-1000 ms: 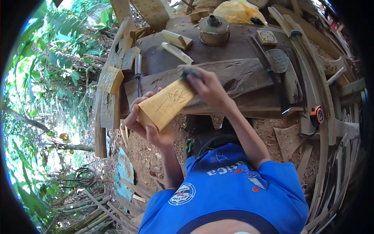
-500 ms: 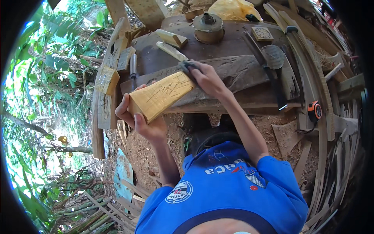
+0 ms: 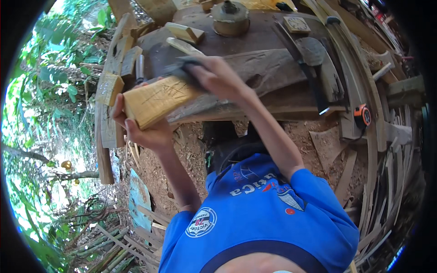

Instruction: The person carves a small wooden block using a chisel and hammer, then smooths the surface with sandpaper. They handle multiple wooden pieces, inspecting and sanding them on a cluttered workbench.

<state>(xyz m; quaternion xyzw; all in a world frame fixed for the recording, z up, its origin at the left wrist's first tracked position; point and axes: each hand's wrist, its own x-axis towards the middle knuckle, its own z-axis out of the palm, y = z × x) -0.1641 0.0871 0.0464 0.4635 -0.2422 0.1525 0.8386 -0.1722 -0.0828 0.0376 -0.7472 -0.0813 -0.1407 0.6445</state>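
A tapered, pale yellow wooden block (image 3: 154, 101) with scratched or carved crossing lines on its upper face is held up over the near edge of the bench. My left hand (image 3: 149, 133) grips its wide end from below, thumb on the near side and fingers round the far side. At the narrow end, my right hand (image 3: 221, 78) is closed on a dark, crumpled cloth-like pad (image 3: 185, 69), which is pressed on or just over the block's face. Motion smears the pad and the right fingers, so its exact kind is unclear.
The dark workbench (image 3: 157, 50) carries a weathered plank (image 3: 268, 68), a round can (image 3: 230, 20), a pale stick-like handle (image 3: 182, 45), small wood blocks (image 3: 184, 32) and a long dark-bladed tool (image 3: 312, 84). At right sits an orange tape measure (image 3: 362, 116). Shavings cover the ground (image 3: 189, 150).
My right hand and the dark pad have moved left along the block, now blurred. The view has shifted, so the block and bench appear further left and higher.
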